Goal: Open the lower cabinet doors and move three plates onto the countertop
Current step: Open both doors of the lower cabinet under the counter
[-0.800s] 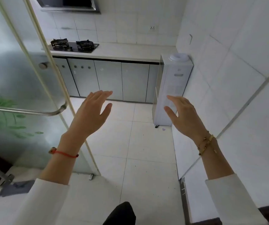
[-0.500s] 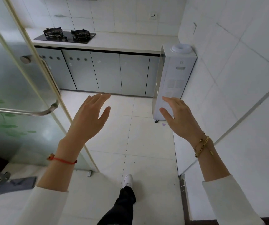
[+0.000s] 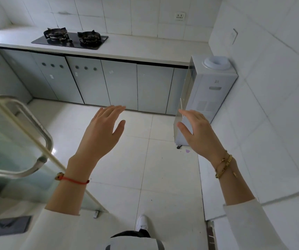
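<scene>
White floor tiles [image 3: 127,159] lie bare before shut cabinet doors [image 3: 119,85] (left hand [image 3: 101,134], right hand [image 3: 197,134] empty, spread).

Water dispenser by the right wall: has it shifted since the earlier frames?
No. The water dispenser still stands against the end of the lower cabinet doors beside the tiled wall; only the camera came closer, so it looks larger.

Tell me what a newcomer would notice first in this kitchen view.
Two open, empty hands raised mid-frame: the left hand with a red string bracelet, the right hand with gold bracelets. Beyond them runs a row of shut grey cabinet doors under a white countertop with a black gas hob. A white water dispenser stands at the right.
</scene>
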